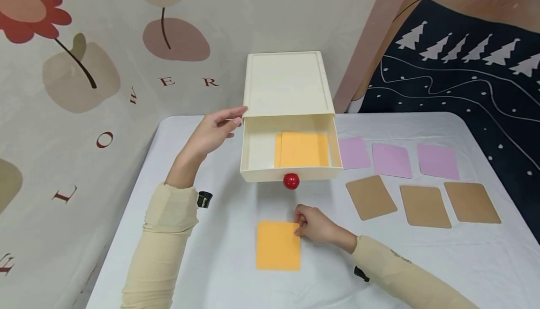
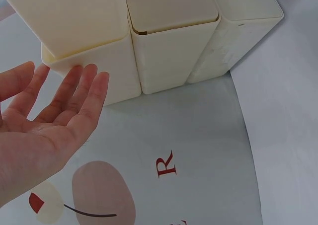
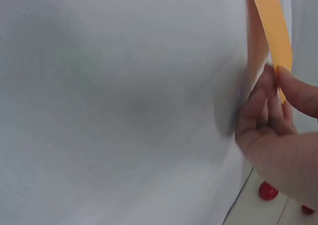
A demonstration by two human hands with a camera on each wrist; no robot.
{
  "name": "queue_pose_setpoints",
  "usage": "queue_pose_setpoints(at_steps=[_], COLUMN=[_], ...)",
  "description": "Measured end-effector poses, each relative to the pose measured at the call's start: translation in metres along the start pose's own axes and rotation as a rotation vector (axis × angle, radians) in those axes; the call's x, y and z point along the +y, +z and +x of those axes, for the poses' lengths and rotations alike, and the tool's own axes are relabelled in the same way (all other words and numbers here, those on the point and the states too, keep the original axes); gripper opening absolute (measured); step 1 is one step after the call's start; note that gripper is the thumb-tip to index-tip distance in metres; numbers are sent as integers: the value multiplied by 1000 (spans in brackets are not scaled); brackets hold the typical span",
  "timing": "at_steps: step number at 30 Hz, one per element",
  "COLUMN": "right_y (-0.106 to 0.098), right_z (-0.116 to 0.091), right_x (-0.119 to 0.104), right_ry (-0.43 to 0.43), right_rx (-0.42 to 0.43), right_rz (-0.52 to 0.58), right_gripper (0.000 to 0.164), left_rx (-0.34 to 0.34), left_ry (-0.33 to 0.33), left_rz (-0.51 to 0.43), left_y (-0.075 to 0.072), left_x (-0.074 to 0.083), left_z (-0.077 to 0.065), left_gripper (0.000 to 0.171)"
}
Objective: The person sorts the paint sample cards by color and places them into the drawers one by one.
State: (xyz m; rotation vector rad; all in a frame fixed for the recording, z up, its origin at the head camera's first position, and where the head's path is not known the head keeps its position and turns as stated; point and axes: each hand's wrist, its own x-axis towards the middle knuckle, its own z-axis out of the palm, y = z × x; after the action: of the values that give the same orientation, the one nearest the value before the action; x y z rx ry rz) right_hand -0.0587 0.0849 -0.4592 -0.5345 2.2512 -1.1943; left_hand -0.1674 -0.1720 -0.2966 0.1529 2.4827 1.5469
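My right hand (image 1: 316,224) pinches an orange square card (image 1: 276,248) by its right edge, in front of the drawer unit. In the right wrist view the card (image 3: 276,26) is tilted up on edge between thumb and fingers. My left hand (image 1: 211,133) is at the left side of the cream drawer unit (image 1: 288,84), fingers extended and fingertips right at its front edge. The top drawer (image 1: 261,176) is pulled out, with a round red knob (image 1: 291,181) on its front. Inside it, toward the right, lie overlapping orange cards (image 1: 303,149).
To the right on the white-covered table (image 1: 228,252), a row of purple cards (image 1: 391,160) lies behind a row of brown cards (image 1: 425,206). A flower-printed curtain (image 1: 261,9) hangs behind the unit; dark tree-printed fabric (image 1: 476,79) is at the right.
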Motion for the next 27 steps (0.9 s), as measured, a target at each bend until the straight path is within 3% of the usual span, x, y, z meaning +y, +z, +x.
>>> queue_pose_setpoints(at_steps=[4,12,22,27], right_y=[-15,-80,-176,-216], right_z=[-6,-27,-70,-89], right_x=[1,6,16,10], right_ry=[-24,-72,1,85], right_rx=[-49,-66,82,194], right_rz=[152,250,196,80], right_gripper=[14,9,10,12], left_rx=[-1,5,-12,-12], left_ry=[0,-5,-6,-8], left_rz=[7,18,11,8], left_y=[0,-1,0,0], left_x=[2,2,3,4], left_z=[-1,-1,-1,-3], left_gripper=[38,38,39,39])
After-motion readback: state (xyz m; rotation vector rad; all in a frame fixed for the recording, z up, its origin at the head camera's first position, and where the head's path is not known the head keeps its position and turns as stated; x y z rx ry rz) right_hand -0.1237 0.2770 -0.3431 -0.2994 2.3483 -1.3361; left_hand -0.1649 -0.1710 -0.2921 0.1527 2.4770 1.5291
